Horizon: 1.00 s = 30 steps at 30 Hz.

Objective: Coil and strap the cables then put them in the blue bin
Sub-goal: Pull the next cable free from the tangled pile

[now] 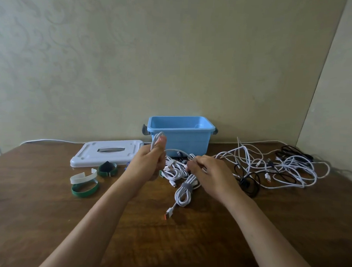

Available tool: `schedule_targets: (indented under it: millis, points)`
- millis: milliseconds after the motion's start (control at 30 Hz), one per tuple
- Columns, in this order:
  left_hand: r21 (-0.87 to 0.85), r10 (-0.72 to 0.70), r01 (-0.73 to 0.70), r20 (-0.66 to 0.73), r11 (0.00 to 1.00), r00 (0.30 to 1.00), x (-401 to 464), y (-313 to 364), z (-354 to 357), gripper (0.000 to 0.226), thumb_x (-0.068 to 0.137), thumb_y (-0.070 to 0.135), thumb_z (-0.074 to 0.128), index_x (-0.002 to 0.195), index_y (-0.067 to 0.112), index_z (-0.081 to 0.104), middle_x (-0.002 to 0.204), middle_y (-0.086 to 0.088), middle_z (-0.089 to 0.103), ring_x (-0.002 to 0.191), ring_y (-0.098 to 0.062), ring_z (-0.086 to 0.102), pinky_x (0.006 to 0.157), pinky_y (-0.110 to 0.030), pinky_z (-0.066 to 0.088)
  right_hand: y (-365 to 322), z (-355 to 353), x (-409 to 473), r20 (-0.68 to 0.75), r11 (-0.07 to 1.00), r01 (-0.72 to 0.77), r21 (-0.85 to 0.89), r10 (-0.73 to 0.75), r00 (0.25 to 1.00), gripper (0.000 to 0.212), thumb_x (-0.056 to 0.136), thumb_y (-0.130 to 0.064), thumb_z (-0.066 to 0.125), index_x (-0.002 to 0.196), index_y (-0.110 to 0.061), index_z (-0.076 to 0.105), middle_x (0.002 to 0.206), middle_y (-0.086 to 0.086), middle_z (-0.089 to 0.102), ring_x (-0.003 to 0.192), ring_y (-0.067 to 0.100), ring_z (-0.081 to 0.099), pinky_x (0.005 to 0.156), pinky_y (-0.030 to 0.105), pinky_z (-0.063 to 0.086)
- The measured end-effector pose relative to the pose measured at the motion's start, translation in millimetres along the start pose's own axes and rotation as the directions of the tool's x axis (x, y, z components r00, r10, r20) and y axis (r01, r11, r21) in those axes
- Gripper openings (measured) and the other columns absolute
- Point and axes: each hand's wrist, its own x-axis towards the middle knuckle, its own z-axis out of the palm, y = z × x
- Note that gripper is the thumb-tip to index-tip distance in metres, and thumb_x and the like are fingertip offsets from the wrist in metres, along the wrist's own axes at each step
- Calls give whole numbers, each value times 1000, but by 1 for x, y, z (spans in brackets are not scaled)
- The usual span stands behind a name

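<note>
The white cable (171, 151) being coiled runs between the two hands: its gathered loops stand upright in the left hand (152, 162), a bend of them poking out above the thumb, and from there a single strand arcs down and to the right to the right hand (206, 171). The left fingers (159, 165) are curled tight round the loops, so the coil's long axis is near vertical; the right fingers are curled in too, and appear to pinch the strand at its near end, though the pinch itself is hidden behind the knuckles. The relation that matters, by my reading, is this: the slack lies to the right of the left fist and trails on into the loose tangle of cables (274, 168) beyond the right hand, so the right hand is the nearer one to feed each new loop across. Just below both hands, on the desk (46, 208), lies a strapped white coil (185, 191) with a grey strap round it, and other white cable bundles behind it. The blue bin (181, 133) stands beyond the fingers, close behind the left fist. The loose straps (85, 185) lie to the left of the left hand, nearest that hand, before a white lid (107, 152).
</note>
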Motion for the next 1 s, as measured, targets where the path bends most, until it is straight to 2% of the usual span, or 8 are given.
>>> schedule_targets:
  millis: [100, 300, 400, 500, 633, 767, 900, 1000]
  points:
    - [82, -10, 6, 45, 997, 999, 0, -5, 4, 54, 95, 64, 38, 67, 18, 43, 54, 7, 37, 43, -7, 28, 43, -22, 25, -6, 1, -3, -17, 994, -38, 107, 40, 999, 43, 105, -51, 37, 97, -28, 71, 75, -12, 69, 72, 0, 65, 64, 20, 46]
    - [346, 124, -156, 115, 925, 986, -6, -13, 24, 49, 94, 62, 42, 77, 19, 60, 52, 12, 55, 48, -1, 48, 51, -25, 39, -25, 8, -14, -60, 989, 52, 138, -44, 997, 30, 106, -41, 44, 81, -33, 58, 59, -10, 60, 58, 1, 62, 51, 14, 39]
    - [389, 105, -141, 113, 910, 988, -3, -21, 24, 69, 87, 76, 39, 86, 11, 66, 74, -1, 66, 69, -12, 61, 70, -41, 53, -27, 11, -16, -10, 990, 103, 93, -103, 995, 23, 106, -33, 50, 87, -30, 63, 61, -17, 54, 58, -3, 59, 54, 11, 38]
    - [369, 89, -120, 100, 922, 991, -6, -24, 28, 59, 99, 61, 34, 74, 16, 63, 64, 9, 59, 65, -13, 54, 72, -45, 49, -28, 12, -17, 24, 987, 145, 67, -147, 989, 22, 105, -30, 51, 104, -21, 71, 62, -21, 52, 57, -5, 56, 58, 8, 39]
    - [501, 265, -230, 2, 834, 964, -8, -19, 30, 65, 105, 51, 23, 71, 12, 61, 66, 0, 63, 69, -15, 61, 70, -42, 51, -27, 2, -15, 28, 979, 181, 93, -184, 982, 18, 99, -43, 59, 101, -29, 69, 77, -16, 67, 71, -2, 63, 62, 14, 44]
    - [508, 373, -249, -158, 825, 915, -2, -19, 24, 73, 106, 49, 17, 67, 2, 57, 58, -6, 58, 59, -17, 56, 60, -39, 46, -17, -8, -10, -3, 985, 149, -81, -150, 989, 25, 95, -55, 58, 96, -30, 61, 87, -19, 59, 77, -2, 54, 63, 15, 36]
    - [390, 337, -210, -294, 897, 894, 5, -23, 13, 70, 106, 49, 18, 66, 11, 60, 63, -7, 64, 64, -18, 60, 62, -34, 46, -21, 1, -12, 74, 989, 144, -30, -141, 987, 22, 103, -44, 52, 109, -30, 68, 98, -11, 68, 87, 8, 62, 71, 25, 48]
    - [320, 311, -211, -304, 924, 901, 5, -23, 15, 72, 105, 53, 20, 67, 9, 62, 60, -11, 64, 62, -23, 61, 66, -40, 49, -34, 17, -19, 200, 983, 171, 69, -182, 963, 19, 103, -42, 54, 106, -33, 70, 88, -11, 67, 82, 11, 63, 74, 32, 50]
